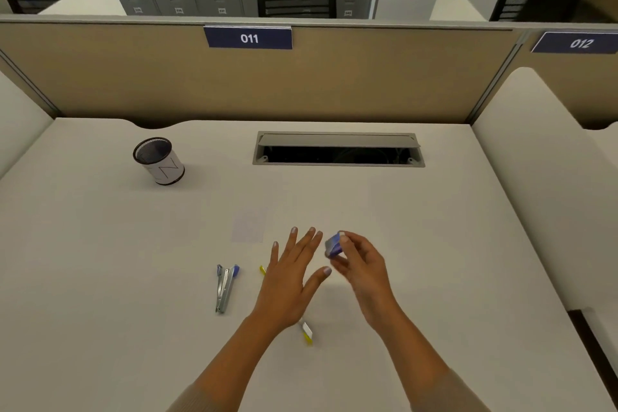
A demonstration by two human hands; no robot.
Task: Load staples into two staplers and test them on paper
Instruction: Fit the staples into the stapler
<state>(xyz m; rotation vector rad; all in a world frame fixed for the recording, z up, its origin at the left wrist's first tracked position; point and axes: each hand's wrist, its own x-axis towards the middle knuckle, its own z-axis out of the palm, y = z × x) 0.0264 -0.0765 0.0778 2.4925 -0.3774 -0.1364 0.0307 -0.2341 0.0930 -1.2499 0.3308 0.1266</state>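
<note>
A blue stapler [225, 288] lies opened up on the white desk [100, 261], left of my hands. A yellow stapler [307, 333] lies mostly hidden under my left hand and wrist; only its yellow tip [263, 270] and rear end show. My left hand [291, 278] hovers flat above it, palm up, fingers spread and straight. My right hand [359, 264] pinches a small blue staple box [333, 245], tilted just above my left fingertips. A small pale sheet of paper [249, 224] lies flat beyond my hands.
A mesh pen cup [159, 160] with a white label stands at the back left. An open cable hatch [337, 152] is set into the desk's rear. A tan partition [267, 84] closes the back; white side dividers flank the desk.
</note>
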